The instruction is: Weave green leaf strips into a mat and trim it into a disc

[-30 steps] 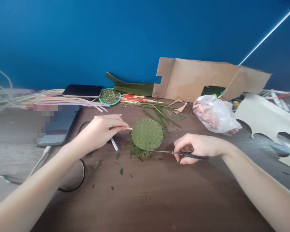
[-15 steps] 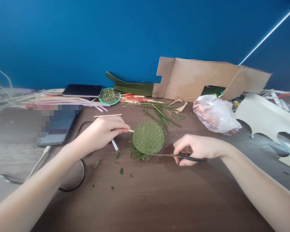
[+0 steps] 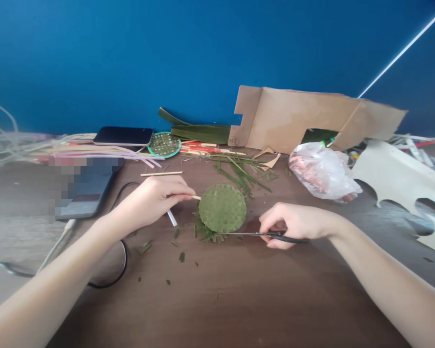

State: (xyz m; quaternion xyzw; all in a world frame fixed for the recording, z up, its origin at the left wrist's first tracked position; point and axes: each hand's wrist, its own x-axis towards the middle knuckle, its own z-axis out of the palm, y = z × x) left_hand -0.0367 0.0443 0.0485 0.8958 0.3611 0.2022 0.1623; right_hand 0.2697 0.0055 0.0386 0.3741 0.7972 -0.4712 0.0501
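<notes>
My left hand (image 3: 170, 192) pinches a thin wooden stick (image 3: 196, 197) that runs to the left edge of a round, woven green leaf disc (image 3: 223, 208). The disc faces up at me, its weave in small squares. My right hand (image 3: 284, 224) is closed around the dark handles of a pair of scissors (image 3: 271, 235). Their blades point left and reach the disc's lower edge; whether they are parted I cannot tell. Beneath and below the disc lies a heap of green leaf clippings (image 3: 206, 233).
Behind stand a cut cardboard piece (image 3: 293, 113), a plastic bag (image 3: 322, 171), leaf strips (image 3: 239, 174) and a teal-rimmed round piece (image 3: 165, 144). Two phones, a dark one (image 3: 90, 193) with a cable and another (image 3: 123, 136), lie left. A cut white sheet (image 3: 402, 176) is at right.
Almost nothing differs. The disc and the scissors sit very slightly lower in view; both hands keep their grips.
</notes>
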